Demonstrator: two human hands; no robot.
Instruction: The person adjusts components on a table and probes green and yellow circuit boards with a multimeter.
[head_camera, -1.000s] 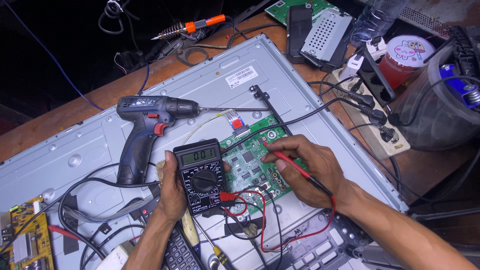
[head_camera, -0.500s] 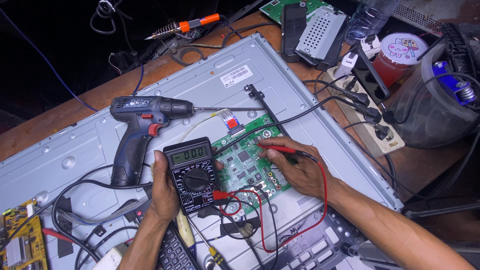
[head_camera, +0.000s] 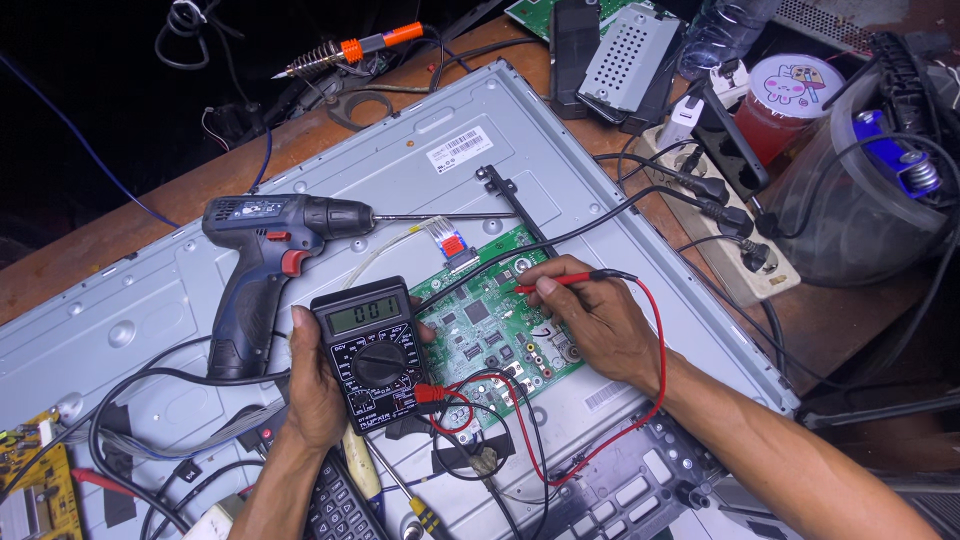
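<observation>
Left forearm enters from the bottom edge, angled up and slightly right, wrist straight. Left hand (head_camera: 318, 390) palm down, thumb extended upward along one side, remaining fingers wrapped out of sight on the far side, grip closed around what it holds.

Right forearm enters from the lower right corner, running up and left, bare to the frame edge. Right hand (head_camera: 595, 322) palm down, knuckles raised, wrist slightly bent. Thumb and forefinger pinched together at the fingertips (head_camera: 538, 290); other fingers curled beneath. Hands apart, not touching.
</observation>
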